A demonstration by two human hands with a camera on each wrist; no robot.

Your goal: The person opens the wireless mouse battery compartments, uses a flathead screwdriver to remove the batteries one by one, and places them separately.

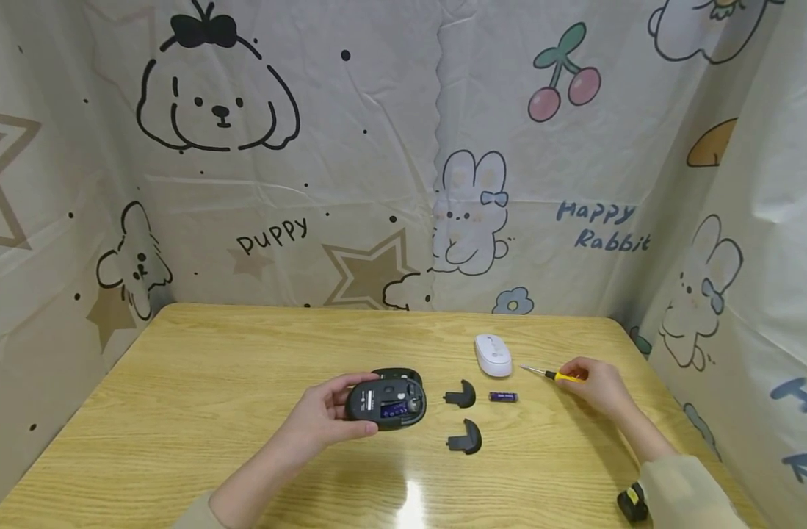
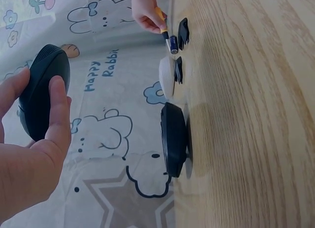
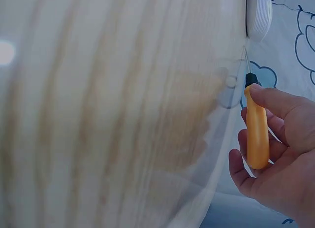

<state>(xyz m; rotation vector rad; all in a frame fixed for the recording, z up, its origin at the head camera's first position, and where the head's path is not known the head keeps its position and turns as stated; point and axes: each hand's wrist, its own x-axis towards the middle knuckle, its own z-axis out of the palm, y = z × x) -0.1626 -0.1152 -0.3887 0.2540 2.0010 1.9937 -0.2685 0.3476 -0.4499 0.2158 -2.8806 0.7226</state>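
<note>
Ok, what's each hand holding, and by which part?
The left hand holds an oval black computer mouse by its opposite long edges; the right hand holds a yellow-handled, metal-shafted screwdriver by its handle.

Yellow-orange screwdriver handle (image 3: 258, 129), black mouse (image 1: 375, 410), white mouse (image 1: 493, 355), purple battery (image 1: 503, 397), wood-grained table (image 1: 244, 353), pale cartoon-printed curtain (image 1: 377, 95)

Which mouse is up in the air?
The black mouse in the left hand; the other black mouse and the white mouse sit on the table.
</note>
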